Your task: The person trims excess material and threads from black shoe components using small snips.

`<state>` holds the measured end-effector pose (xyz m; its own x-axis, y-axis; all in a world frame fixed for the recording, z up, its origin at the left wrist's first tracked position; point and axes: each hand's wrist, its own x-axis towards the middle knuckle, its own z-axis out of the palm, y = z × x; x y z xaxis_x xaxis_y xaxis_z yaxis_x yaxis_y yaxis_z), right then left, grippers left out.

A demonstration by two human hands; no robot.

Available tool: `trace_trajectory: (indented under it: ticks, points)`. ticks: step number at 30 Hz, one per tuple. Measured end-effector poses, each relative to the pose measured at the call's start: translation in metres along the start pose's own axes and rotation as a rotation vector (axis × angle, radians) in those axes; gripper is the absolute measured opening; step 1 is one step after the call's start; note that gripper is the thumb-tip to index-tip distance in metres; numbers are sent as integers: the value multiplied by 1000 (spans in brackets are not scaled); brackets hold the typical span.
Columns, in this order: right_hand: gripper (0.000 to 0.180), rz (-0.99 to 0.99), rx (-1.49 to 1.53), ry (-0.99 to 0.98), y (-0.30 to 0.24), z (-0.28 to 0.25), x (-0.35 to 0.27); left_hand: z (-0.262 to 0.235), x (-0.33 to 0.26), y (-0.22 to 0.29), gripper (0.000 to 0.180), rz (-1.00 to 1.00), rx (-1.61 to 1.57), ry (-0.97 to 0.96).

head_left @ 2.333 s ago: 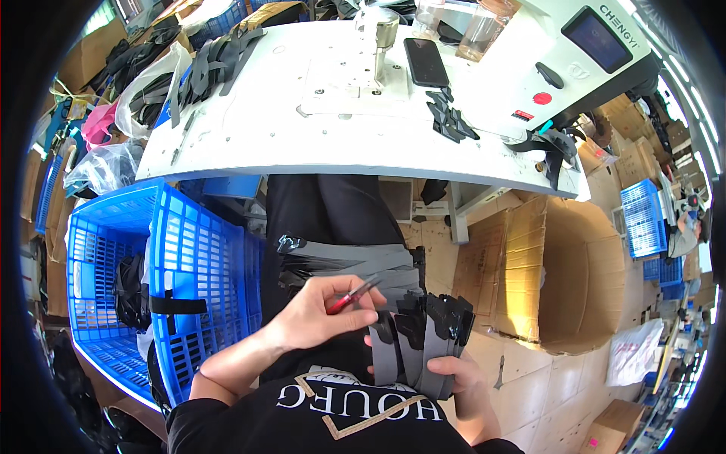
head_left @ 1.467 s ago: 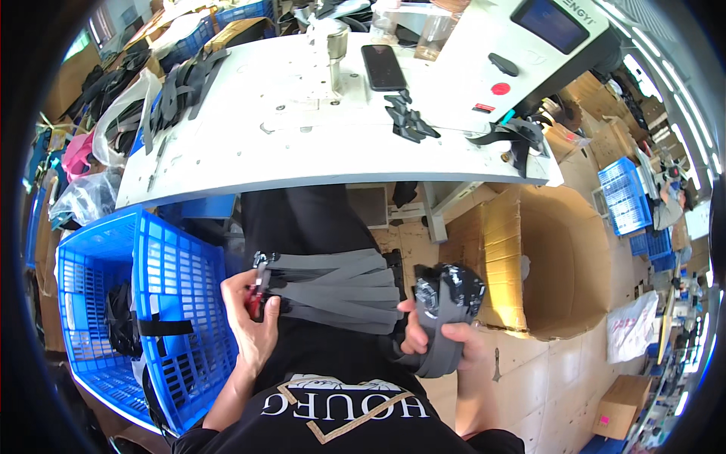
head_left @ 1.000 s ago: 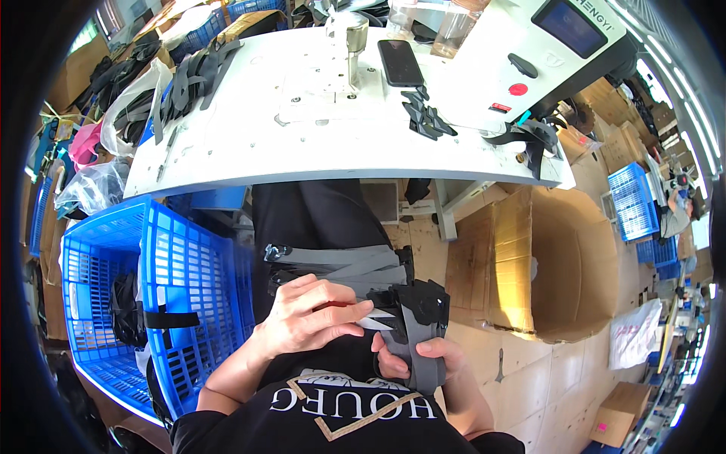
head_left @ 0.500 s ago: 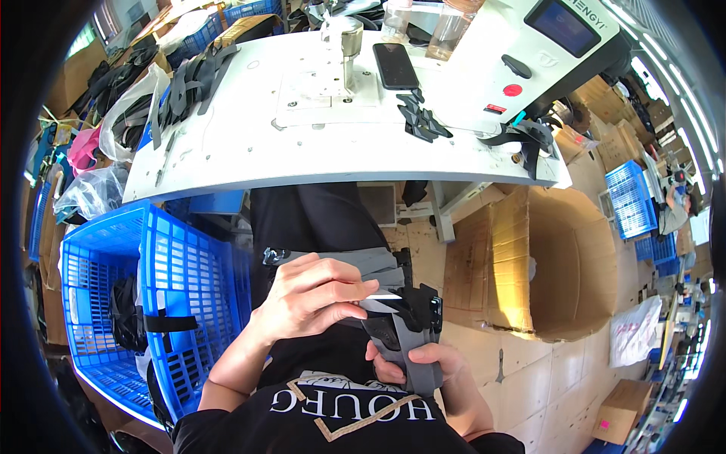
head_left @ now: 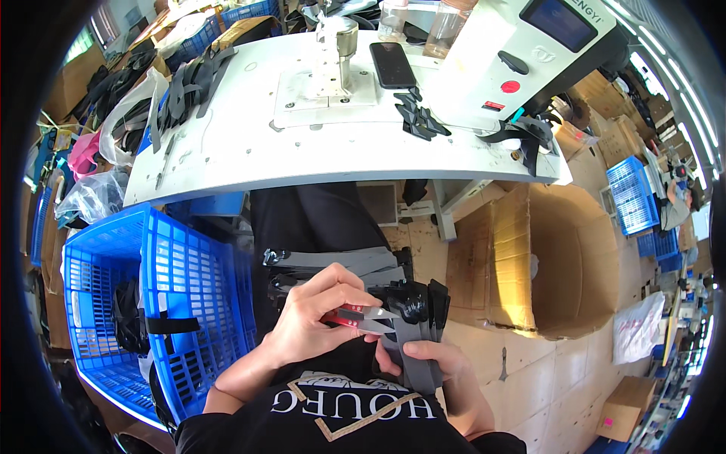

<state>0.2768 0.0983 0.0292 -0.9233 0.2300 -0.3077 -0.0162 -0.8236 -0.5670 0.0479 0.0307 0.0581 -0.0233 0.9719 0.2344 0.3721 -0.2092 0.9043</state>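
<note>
The left hand [head_left: 314,321] was closed around a small pair of red-handled thread snips [head_left: 361,319], its grip clamped on them with the blades pointing right at the grey webbing straps [head_left: 412,340]. The right hand [head_left: 435,363], just below and right of the blades, pinched the same bundle of straps, fingers closed on it and holding it upright over the lap. More grey strap [head_left: 333,261] lay flat across the black trousers just above the left grip, with a dark buckle at its left end.

Judging from this, the step in hand was trimming a loose thread or strap end. The next move would call for the blade tips set exactly at the cut, the strap held taut and the right fingers kept clear.

Further out, a blue plastic crate [head_left: 151,303] stood to the left, an open cardboard box [head_left: 529,257] to the right, and beyond the knees the white counter [head_left: 242,144] carried a sewing machine [head_left: 529,53], a black phone [head_left: 392,64] and small black strap pieces [head_left: 420,117]
</note>
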Motion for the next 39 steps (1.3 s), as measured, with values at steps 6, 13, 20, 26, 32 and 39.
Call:
trace_trajectory:
  ticks: [6,13,20,26,32,39]
  points:
    - [45,-12,51,95,-1,3,-3,0,4,0,25,76,-129,-1]
    - [43,11,-32,138,-3,0,-1,-1,1,-7,25,-76,-292,-106]
    - [40,64,-210,169,-10,-11,-4,13,1,-15,26,-240,-514,-69]
    - [40,91,-344,180,-15,-22,-1,18,-2,-16,26,-260,-557,-4]
    - [44,83,-319,101,-14,-26,2,15,-6,-23,25,-278,-589,-11]
    - [44,78,-185,220,-14,-28,-1,43,-26,-40,27,-348,-613,176]
